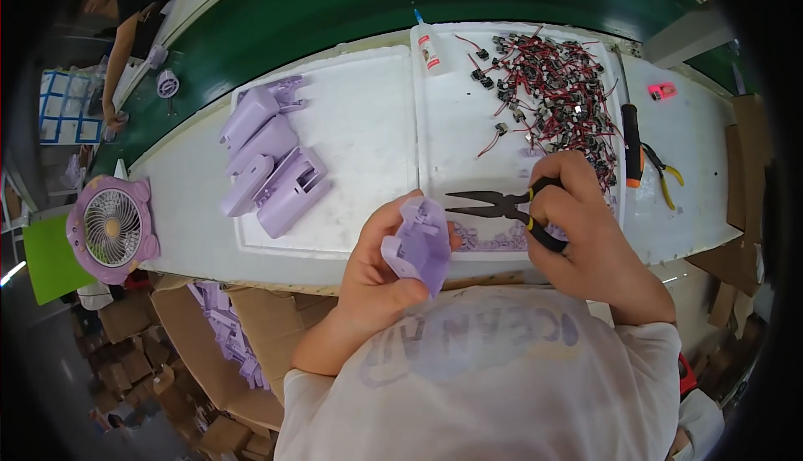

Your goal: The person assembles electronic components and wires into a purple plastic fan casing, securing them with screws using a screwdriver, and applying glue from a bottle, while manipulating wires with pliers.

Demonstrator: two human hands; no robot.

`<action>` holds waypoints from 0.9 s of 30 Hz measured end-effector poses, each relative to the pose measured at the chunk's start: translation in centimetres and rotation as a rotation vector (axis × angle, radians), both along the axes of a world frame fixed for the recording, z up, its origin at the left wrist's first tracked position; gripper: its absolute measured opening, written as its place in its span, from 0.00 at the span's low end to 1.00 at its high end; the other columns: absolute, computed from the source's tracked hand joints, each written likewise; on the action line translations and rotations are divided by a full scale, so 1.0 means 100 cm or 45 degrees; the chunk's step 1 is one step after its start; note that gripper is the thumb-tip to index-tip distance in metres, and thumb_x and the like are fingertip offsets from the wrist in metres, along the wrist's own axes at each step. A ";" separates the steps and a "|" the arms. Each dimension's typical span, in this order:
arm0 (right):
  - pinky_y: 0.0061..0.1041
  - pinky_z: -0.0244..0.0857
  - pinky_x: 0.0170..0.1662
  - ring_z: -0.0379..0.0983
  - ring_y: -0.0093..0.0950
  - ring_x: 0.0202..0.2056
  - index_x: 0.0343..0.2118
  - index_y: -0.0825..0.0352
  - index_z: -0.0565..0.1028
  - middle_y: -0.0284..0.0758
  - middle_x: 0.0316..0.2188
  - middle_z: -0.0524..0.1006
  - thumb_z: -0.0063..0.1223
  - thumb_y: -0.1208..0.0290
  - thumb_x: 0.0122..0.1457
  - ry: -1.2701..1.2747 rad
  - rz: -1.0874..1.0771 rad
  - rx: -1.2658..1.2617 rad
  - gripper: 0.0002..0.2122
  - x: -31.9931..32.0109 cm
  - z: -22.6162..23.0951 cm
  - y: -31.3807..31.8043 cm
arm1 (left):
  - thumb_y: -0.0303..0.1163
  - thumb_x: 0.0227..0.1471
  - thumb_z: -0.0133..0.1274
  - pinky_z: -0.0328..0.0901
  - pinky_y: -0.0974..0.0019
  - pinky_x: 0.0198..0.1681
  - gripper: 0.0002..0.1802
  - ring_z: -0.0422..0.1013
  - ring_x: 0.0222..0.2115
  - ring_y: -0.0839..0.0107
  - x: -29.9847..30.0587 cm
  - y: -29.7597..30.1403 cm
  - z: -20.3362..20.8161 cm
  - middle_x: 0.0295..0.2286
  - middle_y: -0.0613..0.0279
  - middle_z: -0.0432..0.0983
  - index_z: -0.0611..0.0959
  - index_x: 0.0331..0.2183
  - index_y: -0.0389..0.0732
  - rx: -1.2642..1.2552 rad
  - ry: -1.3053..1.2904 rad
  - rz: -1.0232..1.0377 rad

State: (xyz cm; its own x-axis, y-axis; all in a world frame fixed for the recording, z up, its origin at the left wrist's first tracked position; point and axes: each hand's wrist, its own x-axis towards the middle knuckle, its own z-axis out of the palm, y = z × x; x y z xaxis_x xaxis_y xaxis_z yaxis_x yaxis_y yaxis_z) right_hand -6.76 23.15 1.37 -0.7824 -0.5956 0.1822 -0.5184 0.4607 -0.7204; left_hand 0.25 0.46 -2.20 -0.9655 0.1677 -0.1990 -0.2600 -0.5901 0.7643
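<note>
My left hand [375, 267] is closed around a light purple plastic housing [422, 248], its hollow side showing. In my right hand [577, 225] is a pair of long-nose pliers [495, 205] with black and yellow handles. The jaws point left toward the housing, slightly parted, and appear not to touch it. Behind the pliers lies a big heap of small black parts with red wires [556, 97]. Small purple pieces [493, 238] are strewn along the near edge of the white tray, partly hidden by my hands.
Several purple housings [294, 192] rest on the left tray [360, 126]. A glue bottle [429, 49] stands at the back. To the right lie a screwdriver [632, 139] and cutters [664, 178]. A purple fan [113, 228] and a carton of purple parts [192, 335] are at left. Another person's arm [120, 64] reaches in far left.
</note>
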 end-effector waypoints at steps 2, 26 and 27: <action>0.29 0.53 0.39 0.59 0.35 0.35 0.23 0.66 0.65 0.40 0.35 0.62 0.52 0.83 0.36 -0.027 0.019 -0.037 0.11 0.001 -0.002 -0.002 | 0.38 0.36 0.66 0.64 0.57 0.42 0.47 0.67 0.42 0.56 -0.001 0.000 0.000 0.41 0.53 0.66 0.60 0.55 0.47 -0.020 0.066 -0.020; 0.27 0.52 0.36 0.57 0.32 0.33 0.22 0.65 0.66 0.41 0.36 0.63 0.49 0.80 0.33 -0.091 0.045 -0.201 0.09 -0.004 -0.008 0.000 | 0.37 0.37 0.66 0.58 0.66 0.49 0.45 0.65 0.46 0.69 0.001 -0.006 0.005 0.44 0.59 0.68 0.62 0.54 0.37 -0.122 0.116 -0.091; 0.30 0.51 0.38 0.57 0.34 0.33 0.22 0.64 0.67 0.39 0.35 0.64 0.51 0.78 0.32 -0.105 0.007 -0.238 0.10 -0.003 -0.009 0.000 | 0.37 0.37 0.66 0.58 0.66 0.49 0.45 0.65 0.46 0.69 0.001 -0.006 0.005 0.44 0.59 0.68 0.62 0.54 0.37 -0.123 0.117 -0.090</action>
